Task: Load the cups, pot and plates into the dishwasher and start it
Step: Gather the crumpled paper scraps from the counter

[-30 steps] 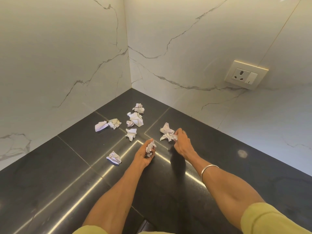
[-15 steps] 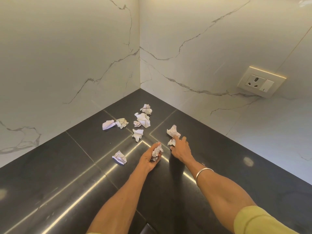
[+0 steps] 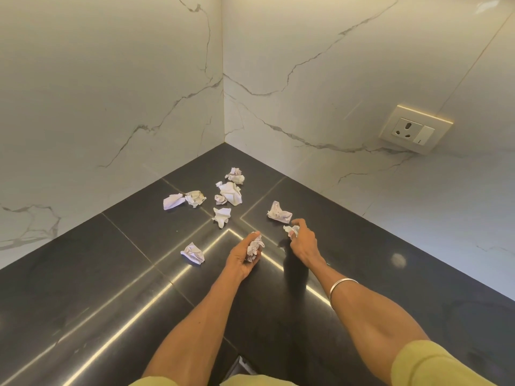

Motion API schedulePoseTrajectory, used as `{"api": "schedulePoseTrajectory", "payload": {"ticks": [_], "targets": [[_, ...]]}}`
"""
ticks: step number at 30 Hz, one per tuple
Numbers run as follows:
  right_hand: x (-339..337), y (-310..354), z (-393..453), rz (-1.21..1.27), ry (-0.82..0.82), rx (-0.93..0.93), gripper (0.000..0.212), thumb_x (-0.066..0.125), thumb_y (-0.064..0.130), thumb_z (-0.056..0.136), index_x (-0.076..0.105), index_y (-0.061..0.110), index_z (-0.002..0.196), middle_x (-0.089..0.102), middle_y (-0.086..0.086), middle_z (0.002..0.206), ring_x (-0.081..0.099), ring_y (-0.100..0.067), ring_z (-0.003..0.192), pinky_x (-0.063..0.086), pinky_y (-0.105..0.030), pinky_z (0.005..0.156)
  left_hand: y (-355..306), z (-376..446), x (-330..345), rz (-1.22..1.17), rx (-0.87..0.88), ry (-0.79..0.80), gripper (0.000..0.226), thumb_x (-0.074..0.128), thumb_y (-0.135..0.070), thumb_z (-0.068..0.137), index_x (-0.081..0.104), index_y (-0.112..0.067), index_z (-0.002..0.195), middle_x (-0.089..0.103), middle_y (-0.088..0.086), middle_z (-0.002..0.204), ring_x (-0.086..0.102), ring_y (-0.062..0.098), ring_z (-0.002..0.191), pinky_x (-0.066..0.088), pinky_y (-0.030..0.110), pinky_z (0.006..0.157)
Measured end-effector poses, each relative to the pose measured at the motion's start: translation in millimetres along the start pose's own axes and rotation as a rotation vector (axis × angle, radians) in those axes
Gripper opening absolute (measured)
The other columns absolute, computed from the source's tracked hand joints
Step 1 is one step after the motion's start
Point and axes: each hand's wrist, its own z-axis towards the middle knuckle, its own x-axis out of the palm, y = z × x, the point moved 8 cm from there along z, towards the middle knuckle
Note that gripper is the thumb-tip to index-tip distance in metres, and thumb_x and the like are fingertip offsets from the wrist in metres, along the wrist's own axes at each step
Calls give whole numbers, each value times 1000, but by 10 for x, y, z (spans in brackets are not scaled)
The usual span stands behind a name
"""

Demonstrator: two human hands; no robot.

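Crumpled paper wad (image 3: 254,247) sits gripped in the left hand (image 3: 242,259) at centre frame; the right hand (image 3: 302,240) beside it pinches a smaller scrap (image 3: 289,229).

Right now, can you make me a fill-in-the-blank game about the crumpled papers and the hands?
1. The left hand holds a crumpled ball of ____.
2. The wall socket sits on the ____ side of the corner.
3. A silver bangle circles the ____ forearm.
4. The right hand pinches a paper scrap above the ____ countertop.

Answers: paper; right; right; black
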Motion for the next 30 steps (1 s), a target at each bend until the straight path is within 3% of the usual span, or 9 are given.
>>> {"api": "schedulePoseTrajectory", "payload": {"ticks": [2,5,11,17,20,24,27,30], "targets": [[-12,44,-34,0,-26,-37,38,53,7,96,54,22,131,61,-10,124,58,-29,111,46,-37,92,28,-60,-40,8,0,-2,23,84,-15,74,67,-9,88,64,8,73,57,13,53,49,20,43],[-6,71,-91,-13,-36,-79,38,50,-1,88,65,24,113,67,-7,108,60,-26,99,43,-30,78,86,-148,-87,-1,-14,2,22,84,-13,74,67,-7,86,63,9,73,56,14,54,49,20,43],[103,152,-369,142,45,-78,19,44,21,89,63,22,87,65,-1,92,58,-22,92,41,-31,71,196,-324,-144,-32,-30,11,22,83,-10,73,64,-6,85,61,9,73,56,14,56,49,20,42],[198,227,-742,263,99,-38,53,34,53,99,65,14,81,65,0,90,58,-16,84,47,-34,80,362,-462,-226,-10,-42,1,22,83,-12,74,64,-7,83,63,7,71,57,14,54,52,21,48],[237,198,-909,296,65,-10,44,38,40,99,65,15,74,64,-1,77,58,-18,71,50,-37,74,475,-566,-263,0,-44,-5,24,85,-13,72,65,-7,84,66,8,72,60,15,55,54,22,54],[342,146,-1143,332,47,50,27,43,25,91,67,20,79,66,2,80,62,-19,76,54,-39,72,631,-719,-278,42,-47,-2,28,86,-14,71,70,-4,91,71,11,82,67,18,63,56,25,61],[410,73,-1366,424,23,143,20,44,26,89,62,18,87,65,2,90,62,-19,85,53,-37,72,773,-848,-327,65,-43,-20,28,86,-15,70,71,-3,91,72,12,83,69,20,69,58,28,66],[461,-60,-1602,596,-21,286,18,46,32,80,55,17,77,62,-1,79,57,-20,72,43,-32,59,862,-946,-415,100,-4,-65,27,85,-13,72,72,-2,92,73,14,85,69,22,75,60,35,76]]}}
